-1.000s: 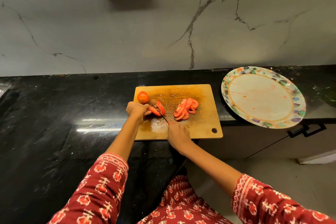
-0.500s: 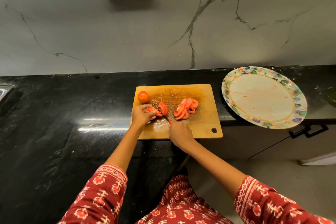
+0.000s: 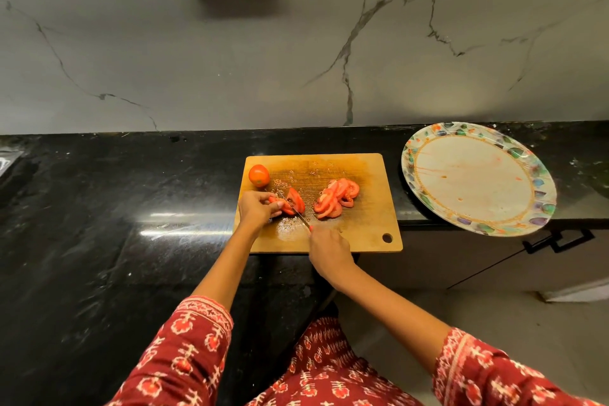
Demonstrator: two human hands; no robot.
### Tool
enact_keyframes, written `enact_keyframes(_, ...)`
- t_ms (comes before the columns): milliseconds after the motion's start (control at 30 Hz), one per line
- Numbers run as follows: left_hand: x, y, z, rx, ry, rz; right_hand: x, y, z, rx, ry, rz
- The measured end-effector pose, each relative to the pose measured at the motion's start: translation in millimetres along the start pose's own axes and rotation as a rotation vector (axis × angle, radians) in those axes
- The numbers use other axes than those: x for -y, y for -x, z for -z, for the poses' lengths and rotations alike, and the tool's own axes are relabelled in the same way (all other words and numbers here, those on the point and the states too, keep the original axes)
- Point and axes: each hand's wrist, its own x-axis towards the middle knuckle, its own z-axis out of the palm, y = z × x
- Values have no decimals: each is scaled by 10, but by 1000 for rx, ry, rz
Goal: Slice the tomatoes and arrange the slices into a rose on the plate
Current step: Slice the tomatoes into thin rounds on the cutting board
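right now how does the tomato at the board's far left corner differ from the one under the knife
The corner tomato is whole and round; the tomato being cut is a partial piece with its cut face showing. The corner tomato stands free and untouched, while the left hand pins the cut one and the knife, held by the right hand, crosses it. Both are red-orange and rest on the wooden cutting board.

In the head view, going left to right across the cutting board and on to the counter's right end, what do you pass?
Whole tomato → tomato half being cut → pile of slices → board's hanging hole → plate.
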Motion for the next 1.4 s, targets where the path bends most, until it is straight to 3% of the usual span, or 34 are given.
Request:
enact_keyframes(67,-6,-8,26,27,-12,21,-69,64,-55,-82,46,26)
enact_keyframes(167,-76,-48,118,109,-22,83,-44,8,-24,48,-1,14)
enact_keyframes(267,-97,-158,197,-35,-111,83,-28,-74,-19,55,11,23)
enact_keyframes(367,-115,-101,145,-149,-408,-153,-29,-66,-53,56,16,23)
enact_keyframes(467,-100,58,36,-45,-597,-482,-42,-94,-60,83,-52,-6)
enact_keyframes(533,-11,72,-3,39,-663,-539,-50,-113,-38,100,-94,-29)
enact_keyframes(667,84,27,-18,43,-777,-581,-66,-104,-26,110,-101,-30)
enact_keyframes(1167,282,76,-55,-23,-730,-659,-14,-173,23,53,42,36)
enact_keyframes(1400,261,105,-45,-24,-703,-660,-401,283,-78,58,80,19)
